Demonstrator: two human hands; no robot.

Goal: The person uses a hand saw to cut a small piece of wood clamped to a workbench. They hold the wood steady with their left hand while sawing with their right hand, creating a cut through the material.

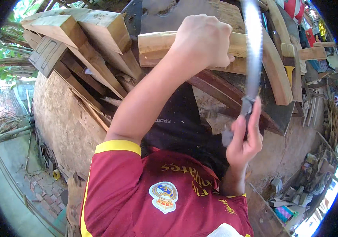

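My left hand [204, 39] is closed over a pale, slightly curved wooden piece [156, 44], its knuckles up and the thumb side to the right. A second pale board edge shows just below that piece. My right hand [246, 138] is wrapped round the grey handle of a handsaw, with some fingers stretched along it. The long toothed saw blade [253, 55], blurred and shining, points away from me across the right end of the wooden piece. Whether its teeth are in the wood, I cannot tell.
Large squared timbers [102, 35] lean at the left. A curved wooden part [273, 67] lies right of the saw, beside a yellow-handled tool [289, 73]. Under the work is a dark bench [281, 118]. Offcuts [295, 193] lie on the ground at lower right.
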